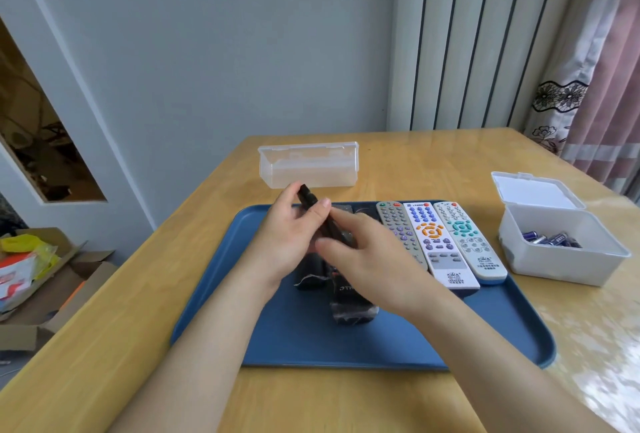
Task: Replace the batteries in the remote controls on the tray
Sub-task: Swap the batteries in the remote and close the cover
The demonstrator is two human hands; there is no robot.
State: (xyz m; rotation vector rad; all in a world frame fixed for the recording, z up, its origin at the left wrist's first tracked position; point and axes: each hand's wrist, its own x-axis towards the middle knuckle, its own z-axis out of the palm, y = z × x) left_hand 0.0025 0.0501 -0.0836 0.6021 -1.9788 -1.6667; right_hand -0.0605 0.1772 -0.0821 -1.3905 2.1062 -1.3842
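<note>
1. Your left hand (289, 235) and right hand (363, 256) both close around a black remote (313, 206), lifted above the blue tray (304, 339).
2. Three light remotes (440, 242) lie beside it.
3. Batteries (550, 238) fill the open box (561, 259) on the worktop (433, 162).

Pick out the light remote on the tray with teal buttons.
The rightmost remote: teal ring and buttons. The middle one has orange and blue; the grey one purple.

Wood table (433, 162) by grey wall (207, 52), pink curtain (602, 103) at rt, daylight.
</note>
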